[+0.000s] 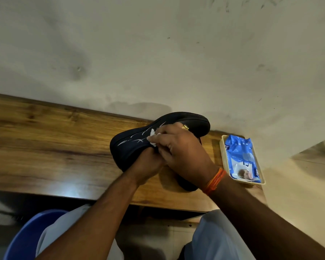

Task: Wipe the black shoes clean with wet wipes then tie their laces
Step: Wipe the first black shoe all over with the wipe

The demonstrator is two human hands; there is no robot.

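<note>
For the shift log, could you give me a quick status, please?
Left hand grips black shoe, tilted above table. Right hand presses wet wipe on shoe's side. Nothing obstructing; wipes pack right.

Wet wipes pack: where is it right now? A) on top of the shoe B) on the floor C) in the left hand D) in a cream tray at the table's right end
D: the blue wet wipes pack lies in the cream tray at the right end of the table, apart from the black shoe and both hands.

left hand (148,166): fingers curled, gripping | right hand (178,147): fingers pinching, wrist bent
</note>
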